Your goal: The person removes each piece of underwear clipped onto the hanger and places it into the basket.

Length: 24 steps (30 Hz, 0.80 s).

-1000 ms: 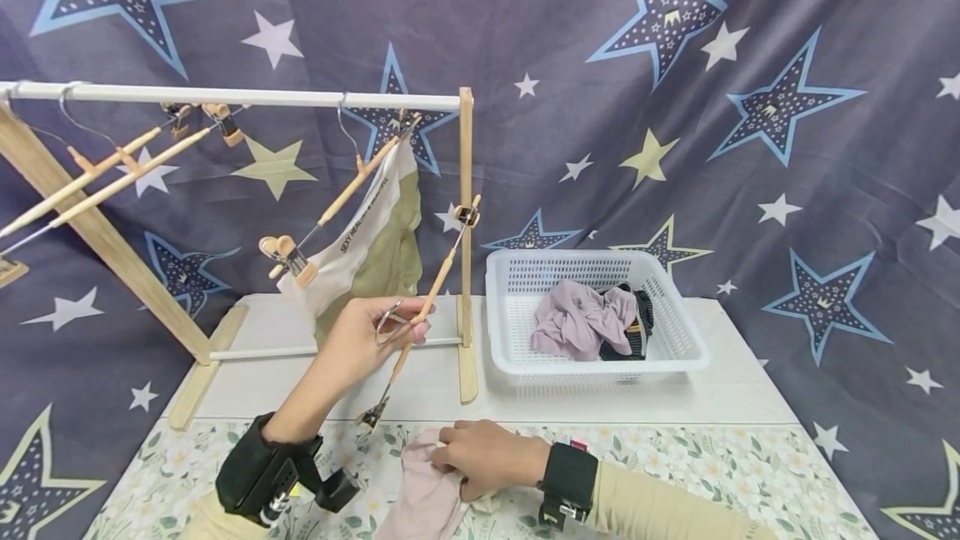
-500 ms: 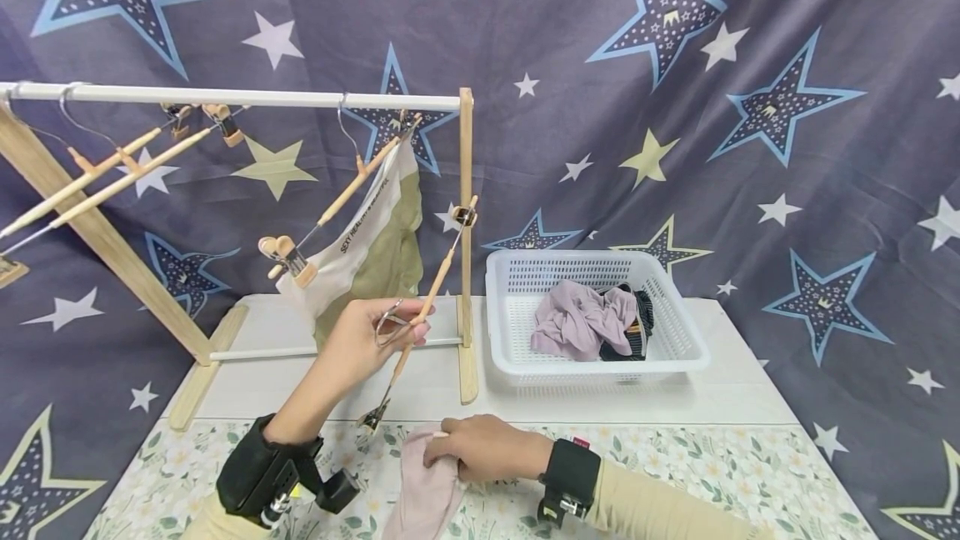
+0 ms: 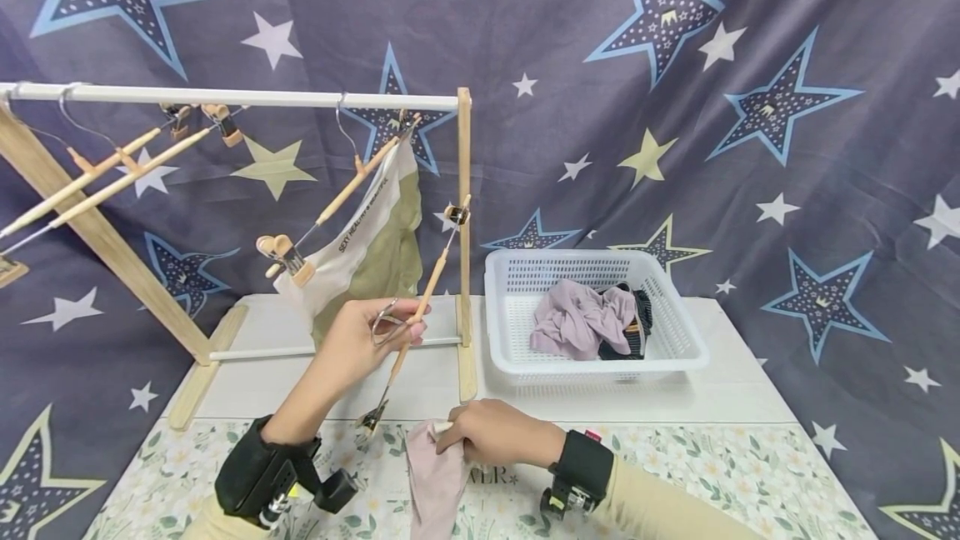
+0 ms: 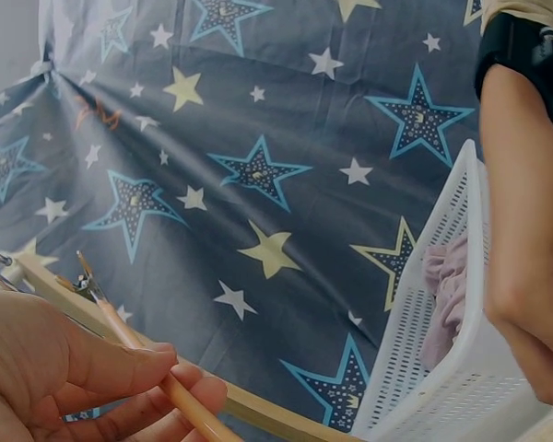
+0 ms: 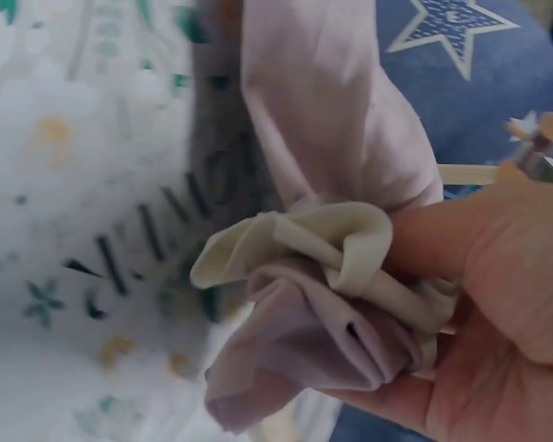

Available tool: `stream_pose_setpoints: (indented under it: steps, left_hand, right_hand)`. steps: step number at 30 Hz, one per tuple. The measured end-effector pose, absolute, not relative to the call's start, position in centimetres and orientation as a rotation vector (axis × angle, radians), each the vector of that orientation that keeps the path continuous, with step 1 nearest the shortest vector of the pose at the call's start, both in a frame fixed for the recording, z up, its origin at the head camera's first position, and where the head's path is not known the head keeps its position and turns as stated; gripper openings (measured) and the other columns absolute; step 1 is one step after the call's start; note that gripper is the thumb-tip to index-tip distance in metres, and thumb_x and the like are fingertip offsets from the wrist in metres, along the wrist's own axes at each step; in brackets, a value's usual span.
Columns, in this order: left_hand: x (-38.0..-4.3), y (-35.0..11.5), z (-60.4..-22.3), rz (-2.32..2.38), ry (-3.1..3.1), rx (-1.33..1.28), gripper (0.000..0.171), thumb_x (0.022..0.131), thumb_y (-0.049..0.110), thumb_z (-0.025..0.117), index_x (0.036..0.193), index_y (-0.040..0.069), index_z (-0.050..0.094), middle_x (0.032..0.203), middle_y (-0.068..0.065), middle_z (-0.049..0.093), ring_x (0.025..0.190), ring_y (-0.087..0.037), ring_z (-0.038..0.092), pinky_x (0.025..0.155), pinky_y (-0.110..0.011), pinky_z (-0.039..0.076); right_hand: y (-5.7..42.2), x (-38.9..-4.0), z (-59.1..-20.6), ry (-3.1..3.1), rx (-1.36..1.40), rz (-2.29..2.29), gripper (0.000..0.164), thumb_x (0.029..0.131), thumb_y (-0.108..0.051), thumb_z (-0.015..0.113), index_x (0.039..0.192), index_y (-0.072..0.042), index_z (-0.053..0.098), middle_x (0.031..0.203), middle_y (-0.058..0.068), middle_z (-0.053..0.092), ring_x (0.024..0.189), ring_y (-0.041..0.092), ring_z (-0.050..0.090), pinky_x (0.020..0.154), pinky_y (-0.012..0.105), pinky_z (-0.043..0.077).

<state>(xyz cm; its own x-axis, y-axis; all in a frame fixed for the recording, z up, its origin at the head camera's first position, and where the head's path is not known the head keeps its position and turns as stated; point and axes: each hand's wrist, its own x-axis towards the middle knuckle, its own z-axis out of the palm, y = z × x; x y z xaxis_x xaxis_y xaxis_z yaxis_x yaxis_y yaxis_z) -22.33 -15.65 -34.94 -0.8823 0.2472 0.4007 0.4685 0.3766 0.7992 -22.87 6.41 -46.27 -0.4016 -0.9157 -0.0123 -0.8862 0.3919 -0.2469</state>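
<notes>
The left hand (image 3: 358, 336) pinches a clip hanger (image 3: 434, 277) by its wooden bar, thumb against fingers; the metal hook lies against the hand. In the left wrist view the bar runs out past the bottom edge, so the lower clip is cut off there.

The right hand (image 3: 501, 433) has its grip pinched on a pale pink garment (image 3: 435, 482), held over the floral worktop (image 3: 660, 465). Its lower end leaves the head view; up close, its cream edge (image 5: 300, 235) is bunched, and the folds hide part of the fingers. The garment's type is hard to tell. Printed letters on the worktop are partly covered, leaving only a fragment readable.

In the white basket (image 3: 592, 368), a lilac cloth (image 3: 573, 319) overlaps a dark striped one (image 3: 643, 315), hiding much of it. On the rack (image 3: 465, 157), the two leftmost hangers (image 3: 142, 169) are cut off by the frame.
</notes>
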Motion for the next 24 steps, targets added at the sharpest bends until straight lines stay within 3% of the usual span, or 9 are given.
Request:
stream_pose_setpoints:
  steps: [9, 12, 19, 24]
  left_hand:
    - [-22.3, -15.7, -34.9, -1.527, -2.409, -0.627, 0.023, 0.092, -0.002, 0.071, 0.113, -0.010, 0.072, 0.093, -0.022, 0.077, 0.072, -0.009, 0.075, 0.072, -0.020, 0.059]
    - [-22.3, -15.8, -34.9, -1.548, -2.413, -0.612, 0.023, 0.092, -0.002, 0.071, 0.114, -0.011, 0.071, 0.094, -0.023, 0.076, 0.073, -0.010, 0.075, 0.072, -0.020, 0.060]
    - [-22.3, -15.9, -35.2, -1.576, -2.427, -0.572, 0.026, 0.092, 0.000, 0.071, 0.116, -0.011, 0.070, 0.099, -0.025, 0.076, 0.074, -0.009, 0.075, 0.072, -0.021, 0.060]
    - [-22.3, -16.1, -35.4, -1.576, -2.419, -0.573, 0.025, 0.092, -0.001, 0.071, 0.115, -0.012, 0.070, 0.098, -0.025, 0.076, 0.073, -0.010, 0.076, 0.071, -0.021, 0.060]
  right_hand:
    - [8.0, -23.7, -41.5, 2.547, -1.660, -0.435, 0.047, 0.081, 0.010, 0.065, 0.112, -0.022, 0.080, 0.102, -0.001, 0.073, 0.086, 0.007, 0.068, 0.065, 0.008, 0.041]
    - [8.7, -24.0, -39.4, 2.569, -1.652, -0.475, 0.051, 0.079, 0.013, 0.061, 0.113, -0.019, 0.080, 0.102, 0.002, 0.072, 0.085, 0.012, 0.069, 0.066, 0.011, 0.045]
    - [10.8, -25.0, -35.0, 2.647, -1.581, -0.594, 0.049, 0.080, 0.015, 0.060, 0.116, -0.013, 0.078, 0.121, 0.013, 0.073, 0.101, 0.024, 0.073, 0.074, 0.016, 0.054]
    - [12.4, -26.2, -32.2, 2.737, -1.598, -0.671, 0.050, 0.077, 0.019, 0.059, 0.114, -0.008, 0.078, 0.114, 0.013, 0.074, 0.087, 0.017, 0.067, 0.071, 0.017, 0.053]
